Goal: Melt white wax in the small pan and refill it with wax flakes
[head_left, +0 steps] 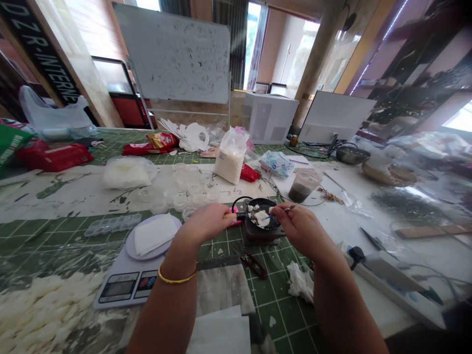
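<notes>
My left hand (206,222) is closed around the handle of a small black frying pan (273,226). The pan rests on a small dark burner (260,239). White chunks (261,218) lie inside it, one larger flat piece among crumbly bits. A thin stirring tool (268,217), bluish near the chunks, is pinched in my right hand (300,228) and reaches over the pan; its exact kind is too small to make out. Below the burner lies a pair of dark red-handled snips (255,264). Crumpled white tissue (299,281) is near my right forearm.
A kitchen scale (120,287) carrying white sheets stands left of my left arm. White flakes (47,309) lie on plastic at lower left. Beyond the pan are clear cups (180,184), a bag of white granules (230,160) and a dark-filled cup (302,186). A power strip (398,282) lies right.
</notes>
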### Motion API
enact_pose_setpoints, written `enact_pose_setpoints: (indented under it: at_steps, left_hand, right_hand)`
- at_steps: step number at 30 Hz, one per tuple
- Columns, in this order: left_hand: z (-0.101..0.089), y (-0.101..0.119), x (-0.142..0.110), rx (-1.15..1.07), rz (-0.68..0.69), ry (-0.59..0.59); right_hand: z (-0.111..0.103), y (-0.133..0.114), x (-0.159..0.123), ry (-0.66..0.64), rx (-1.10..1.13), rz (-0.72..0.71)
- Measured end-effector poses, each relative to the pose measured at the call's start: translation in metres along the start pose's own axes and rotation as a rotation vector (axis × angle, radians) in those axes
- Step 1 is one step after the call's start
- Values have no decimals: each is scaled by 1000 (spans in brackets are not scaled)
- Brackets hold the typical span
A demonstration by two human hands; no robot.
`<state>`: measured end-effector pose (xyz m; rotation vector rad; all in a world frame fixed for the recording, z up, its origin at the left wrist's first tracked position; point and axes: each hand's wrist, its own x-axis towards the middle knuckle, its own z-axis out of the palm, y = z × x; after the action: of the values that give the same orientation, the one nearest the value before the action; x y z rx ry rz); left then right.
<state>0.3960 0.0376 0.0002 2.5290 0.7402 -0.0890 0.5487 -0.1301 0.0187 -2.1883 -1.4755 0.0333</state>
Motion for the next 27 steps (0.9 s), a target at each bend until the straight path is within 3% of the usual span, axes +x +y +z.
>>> enact_pose_setpoints:
  at_steps: [16,21,27]
  left_hand:
    - [0,0,0,8,19,2]
    - [0,0,0,12,16,-2]
    - [-1,1,0,21,8,0]
  right_hand:
    - [1,4,3,34,-52,55]
    - [3,1,2,4,0,-13]
    - [1,4,4,26,-55,39]
